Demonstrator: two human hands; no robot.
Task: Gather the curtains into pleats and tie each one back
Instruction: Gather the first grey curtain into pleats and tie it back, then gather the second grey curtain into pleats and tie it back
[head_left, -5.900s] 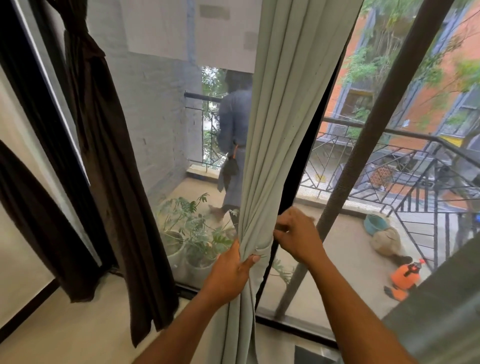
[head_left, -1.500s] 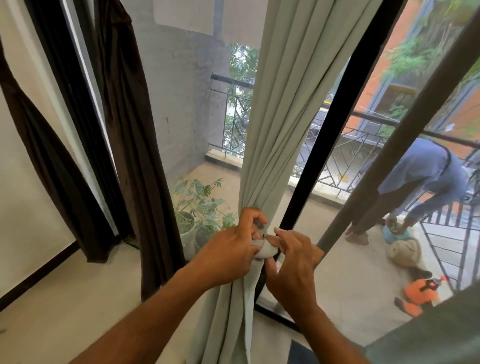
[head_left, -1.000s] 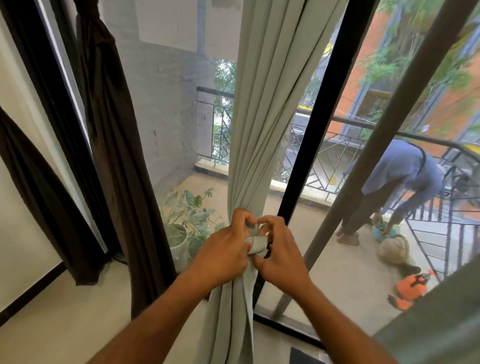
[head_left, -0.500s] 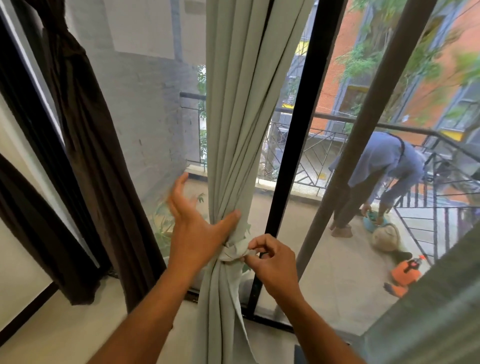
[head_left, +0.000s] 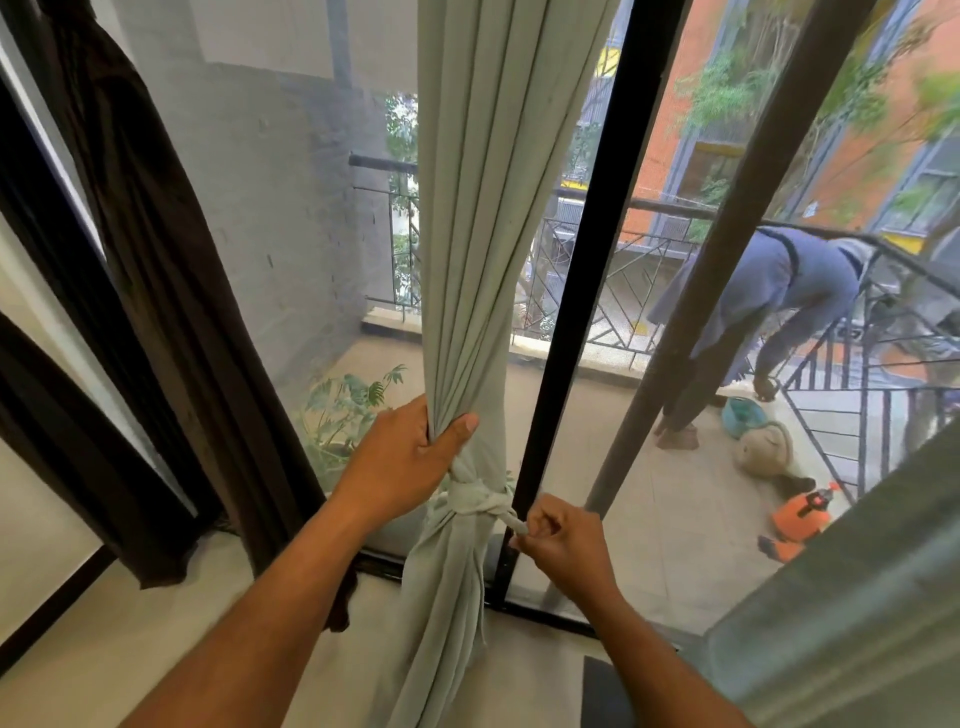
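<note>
Pale green curtain (head_left: 470, 270) hangs gathered before the window; left hand (head_left: 402, 460) grips its pleats above the knot (head_left: 475, 501); right hand (head_left: 558, 540) pinches the tie's tail; uneven pulling could loosen the pleats.

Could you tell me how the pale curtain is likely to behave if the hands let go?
The curtain is probably soft and floppy: it pleats where the left hand grips. The knot probably holds the bundle; the right hand pinches its tail.

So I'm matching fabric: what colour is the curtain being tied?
Pale grey-green, plain, no pattern: the curtain, seen best in the head view, the only one.
</note>
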